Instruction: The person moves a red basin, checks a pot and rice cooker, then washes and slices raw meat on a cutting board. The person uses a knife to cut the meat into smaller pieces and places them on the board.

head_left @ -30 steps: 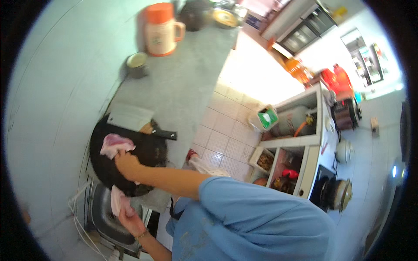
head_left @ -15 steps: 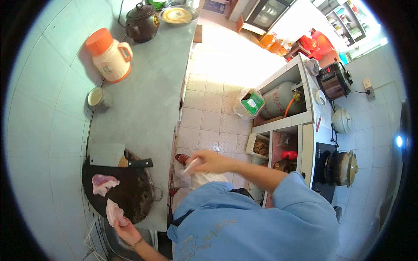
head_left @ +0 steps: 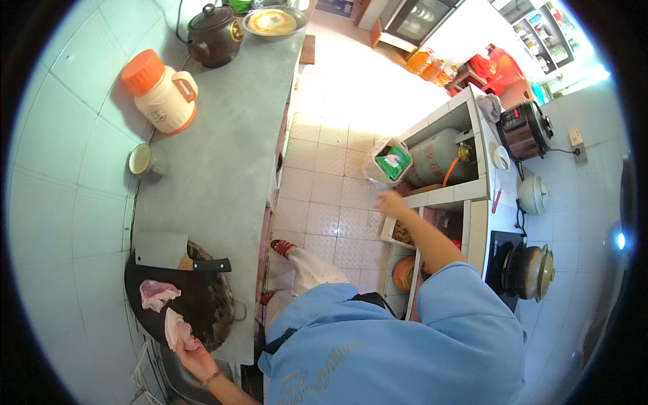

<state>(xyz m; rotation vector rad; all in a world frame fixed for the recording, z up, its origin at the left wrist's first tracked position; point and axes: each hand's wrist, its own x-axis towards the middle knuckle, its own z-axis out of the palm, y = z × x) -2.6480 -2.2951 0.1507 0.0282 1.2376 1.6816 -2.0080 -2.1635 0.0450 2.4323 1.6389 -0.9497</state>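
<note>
Lower left of the frame: left hand (head_left: 196,359) had its fingers and thumb closed on the lower end of the pale meat (head_left: 177,329), at the lower edge of the dark board (head_left: 210,307). The red meat (head_left: 158,295) lay loose on the board, just above; the cleaver (head_left: 162,251) lay along the board's top. Right hand (head_left: 393,204) was near the tub (head_left: 390,162), right of centre; fingers blurred, could not tell whether open or closed.

Handling, my estimate: pale meat light, soft, limp, probably slick with fat; not fragile, though apt to slide under a fingertip pinch. Best hold: flat of the fingers across the thick part, thumb opposing.
</note>
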